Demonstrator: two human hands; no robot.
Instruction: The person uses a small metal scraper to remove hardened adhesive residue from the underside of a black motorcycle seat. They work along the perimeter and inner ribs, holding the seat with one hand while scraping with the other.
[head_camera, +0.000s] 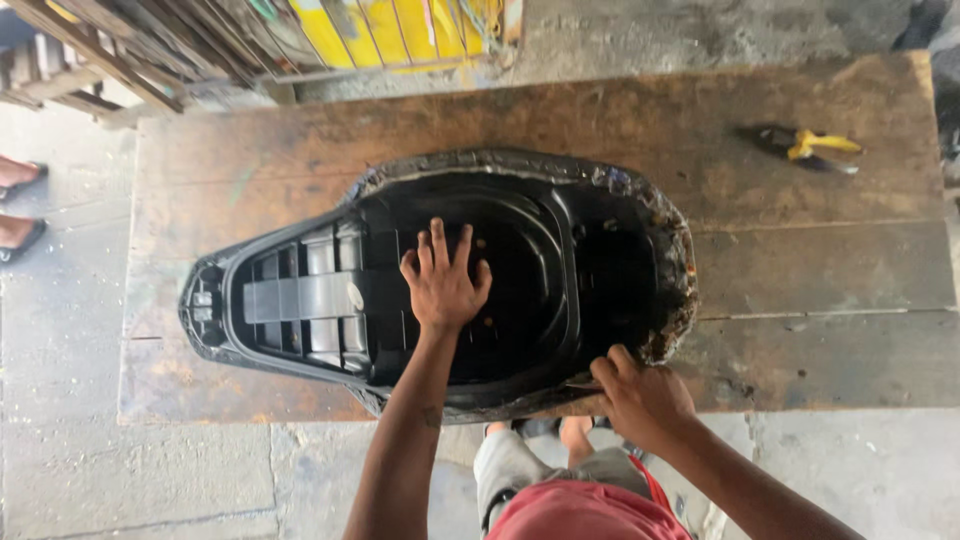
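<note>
Left hand (443, 283) spread flat inside upturned seat base (520, 260), long axis left-right on tabletop (820, 270); right hand (640, 395) pinches its near edge.

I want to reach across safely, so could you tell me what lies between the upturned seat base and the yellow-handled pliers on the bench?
Only bare, stained bench planks separate the seat base from the pliers in the head view.
</note>
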